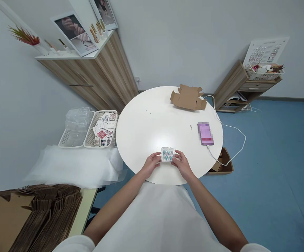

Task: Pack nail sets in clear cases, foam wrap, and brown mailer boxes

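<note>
A small clear plastic case point(167, 154) with blue and pale press-on nails in rows is held level over the near part of the round white table point(146, 115). My left hand point(152, 164) grips its left edge between thumb and fingers. On the opposite edge, my right hand point(182, 163) pinches the case near its lower right corner. An unfolded brown cardboard box point(188, 98) lies at the table's far side. To the right of my hands is a phone with a purple, blurred screen point(205, 133), a white cable joined to its lower end.
Left of the table stand a white basket point(89, 138) of nail packs and another basket point(71, 139) with clear plastic. White foam sheets point(75, 166) and stacked brown cardboard point(49, 213) lie nearer. A carton point(224, 164) sits on the floor at right; a white cable point(235, 127) loops past the table.
</note>
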`<state>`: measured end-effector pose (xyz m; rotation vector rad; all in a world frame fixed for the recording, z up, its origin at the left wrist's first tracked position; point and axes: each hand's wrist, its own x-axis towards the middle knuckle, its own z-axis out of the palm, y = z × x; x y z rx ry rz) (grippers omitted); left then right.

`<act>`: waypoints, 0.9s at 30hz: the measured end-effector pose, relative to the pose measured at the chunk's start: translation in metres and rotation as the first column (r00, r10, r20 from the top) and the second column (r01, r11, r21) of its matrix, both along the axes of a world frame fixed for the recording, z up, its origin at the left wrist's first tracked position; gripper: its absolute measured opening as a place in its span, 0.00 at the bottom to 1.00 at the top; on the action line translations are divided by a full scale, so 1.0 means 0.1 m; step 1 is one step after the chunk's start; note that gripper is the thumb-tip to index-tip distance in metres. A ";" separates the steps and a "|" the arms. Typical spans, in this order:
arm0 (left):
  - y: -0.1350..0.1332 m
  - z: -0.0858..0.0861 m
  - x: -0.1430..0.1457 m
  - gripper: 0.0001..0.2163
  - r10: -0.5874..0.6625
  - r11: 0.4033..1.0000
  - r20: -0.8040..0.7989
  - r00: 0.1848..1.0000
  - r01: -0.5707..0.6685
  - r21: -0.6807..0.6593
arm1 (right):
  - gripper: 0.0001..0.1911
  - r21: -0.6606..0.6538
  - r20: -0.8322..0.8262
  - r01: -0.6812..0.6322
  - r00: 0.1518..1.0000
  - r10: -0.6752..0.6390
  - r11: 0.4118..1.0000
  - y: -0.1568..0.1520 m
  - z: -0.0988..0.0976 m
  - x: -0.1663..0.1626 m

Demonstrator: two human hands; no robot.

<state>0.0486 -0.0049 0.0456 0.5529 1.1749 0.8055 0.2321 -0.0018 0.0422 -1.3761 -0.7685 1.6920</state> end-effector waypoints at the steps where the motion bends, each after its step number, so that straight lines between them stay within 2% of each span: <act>1: 0.00 0.01 0.00 0.20 -0.031 0.999 -0.035 0.999 0.031 0.008 | 0.25 0.005 0.005 0.001 1.000 -0.001 1.000 0.01 0.01 0.01; 5: -0.02 0.00 0.02 0.21 -0.078 0.996 -0.149 0.986 0.085 0.035 | 0.22 0.013 0.031 -0.026 0.999 0.026 1.000 0.04 0.02 0.05; 17: 0.01 -0.13 0.06 0.17 -0.041 0.987 -0.323 0.946 0.088 0.134 | 0.21 0.008 0.134 -0.013 0.991 0.012 1.000 0.07 -0.04 -0.03; 24: -0.03 -0.12 0.02 0.18 -0.010 0.977 -0.334 0.943 0.080 0.197 | 0.21 0.043 0.155 0.013 0.988 -0.019 0.999 0.09 -0.08 -0.13; 27: -0.05 -0.10 -0.01 0.17 0.021 0.975 -0.401 0.916 0.070 0.211 | 0.21 0.040 0.194 0.023 0.980 -0.031 0.999 0.09 -0.11 -0.21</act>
